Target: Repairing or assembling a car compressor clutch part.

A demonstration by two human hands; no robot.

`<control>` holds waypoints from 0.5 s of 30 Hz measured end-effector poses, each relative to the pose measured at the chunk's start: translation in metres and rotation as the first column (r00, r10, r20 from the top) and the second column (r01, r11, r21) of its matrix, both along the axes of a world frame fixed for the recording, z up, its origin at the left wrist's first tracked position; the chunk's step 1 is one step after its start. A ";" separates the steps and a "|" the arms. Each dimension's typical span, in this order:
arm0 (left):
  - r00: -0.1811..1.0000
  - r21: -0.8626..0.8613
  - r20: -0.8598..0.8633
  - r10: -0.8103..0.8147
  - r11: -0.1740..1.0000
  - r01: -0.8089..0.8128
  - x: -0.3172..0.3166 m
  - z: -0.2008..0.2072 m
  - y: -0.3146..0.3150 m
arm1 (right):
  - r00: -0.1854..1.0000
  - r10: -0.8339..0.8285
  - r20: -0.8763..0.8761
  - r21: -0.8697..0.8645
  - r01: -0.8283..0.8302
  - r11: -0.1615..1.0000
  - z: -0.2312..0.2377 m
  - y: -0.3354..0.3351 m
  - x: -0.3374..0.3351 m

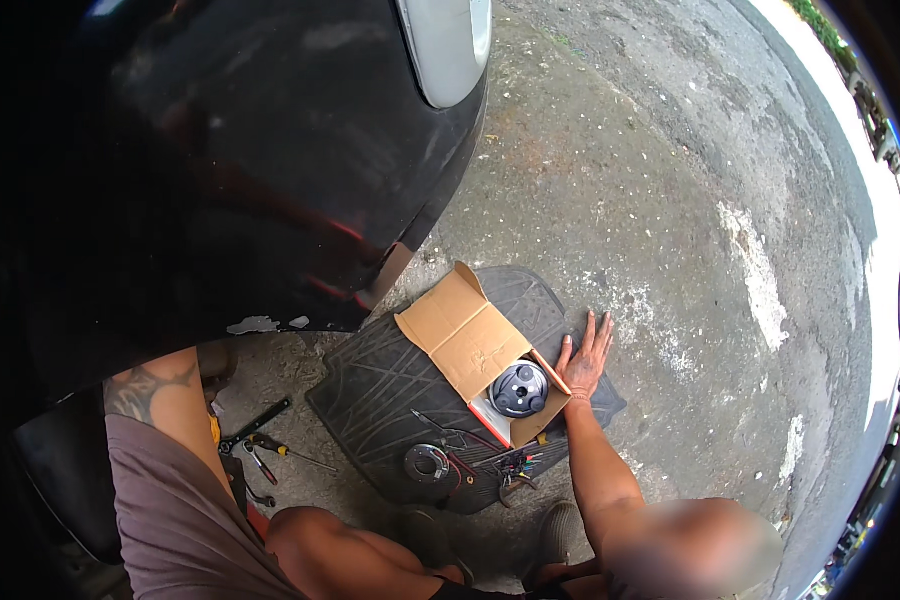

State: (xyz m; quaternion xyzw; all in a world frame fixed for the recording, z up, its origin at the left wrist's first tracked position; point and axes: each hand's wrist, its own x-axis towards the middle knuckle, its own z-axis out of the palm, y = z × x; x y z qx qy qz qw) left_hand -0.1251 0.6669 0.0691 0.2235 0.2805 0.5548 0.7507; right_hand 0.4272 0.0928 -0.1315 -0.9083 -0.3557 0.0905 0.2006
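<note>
1 clutch-type pulley (519, 389) sits in the open cardboard box (462, 330) on the rubber car mat (370, 385). Beside the box, the right hand (585, 365) lies with fingers spread; a sideways push from its wrist could tip the box and spill the pulley. The black bumper (270, 170) hides the left hand, so I cannot tell its fingers' state. No brand, label or writing is legible.

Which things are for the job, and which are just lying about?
Probably for the job:
open box by the right hand
round part inside it
mat underneath
black car hiding the left hand

Probably just lying about on the ground:
screwdriver
long black tool
</note>
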 end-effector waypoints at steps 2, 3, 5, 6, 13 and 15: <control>1.000 -0.007 0.009 0.019 1.000 -0.019 -0.005 0.002 -0.001 | 1.000 0.003 -0.002 -0.001 -0.003 1.000 0.000 0.000 0.001; 1.000 -0.009 0.011 0.029 1.000 -0.029 -0.007 0.005 0.000 | 1.000 0.002 0.001 0.004 -0.002 1.000 -0.001 0.001 0.000; 0.998 0.009 -0.017 0.060 0.998 -0.060 -0.018 0.046 0.022 | 0.999 0.014 -0.034 0.030 -0.013 0.999 0.000 0.005 -0.012; 0.997 0.014 -0.026 0.072 0.997 -0.072 -0.020 0.059 0.022 | 0.999 0.013 -0.045 0.047 -0.011 0.999 0.000 0.008 -0.014; 0.982 0.001 -0.037 0.184 0.983 -0.184 0.112 0.044 0.003 | 0.998 0.036 -0.044 0.088 -0.032 0.996 -0.004 0.012 -0.020; 0.983 -0.069 0.005 0.184 0.981 -0.184 0.191 -0.027 -0.081 | 1.000 0.002 0.028 0.052 -0.003 0.999 -0.010 -0.009 -0.001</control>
